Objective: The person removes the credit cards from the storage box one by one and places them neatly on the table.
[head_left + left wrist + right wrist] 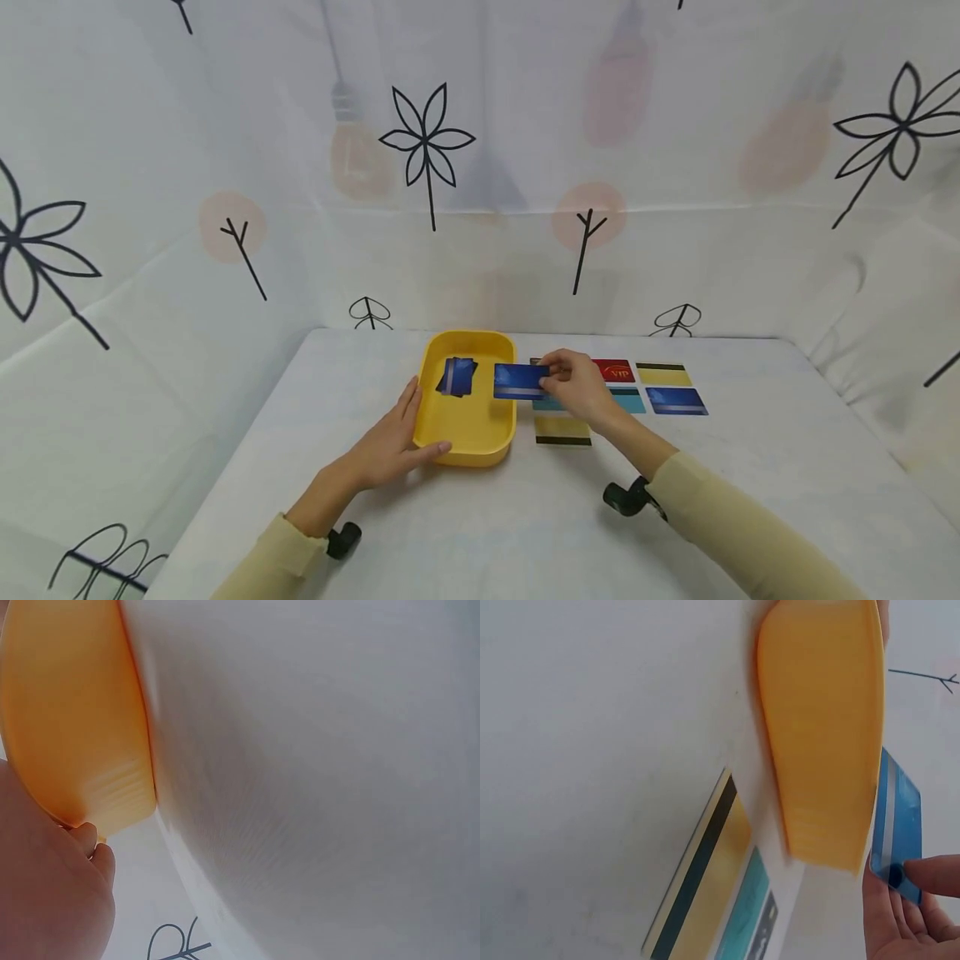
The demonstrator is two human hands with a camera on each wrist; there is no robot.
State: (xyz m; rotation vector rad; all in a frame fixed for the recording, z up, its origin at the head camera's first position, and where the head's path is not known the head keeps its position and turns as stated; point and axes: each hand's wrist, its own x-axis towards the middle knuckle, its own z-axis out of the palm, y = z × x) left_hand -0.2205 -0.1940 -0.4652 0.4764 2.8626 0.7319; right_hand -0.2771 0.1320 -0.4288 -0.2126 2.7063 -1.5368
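Observation:
A blue card (517, 382) with a pale stripe is pinched between the thumb and fingers of my right hand (576, 385), over the right rim of a yellow tray (467, 433). In the right wrist view the same blue card (897, 825) tilts beside the tray's edge, thumb on its near face. My left hand (386, 442) rests along the tray's left side and front corner with its fingers extended. Fingertips at the tray's rim show in the left wrist view. Inside the tray lies a small stack of blue cards (458, 377), slightly fanned.
Right of the tray, several cards lie in rows: a red VIP card (615, 371), yellow cards (663, 375) (562, 431), a blue card (677, 401) and a teal card (628, 400). A patterned white cloth (480, 275) rises behind the white table (525, 525).

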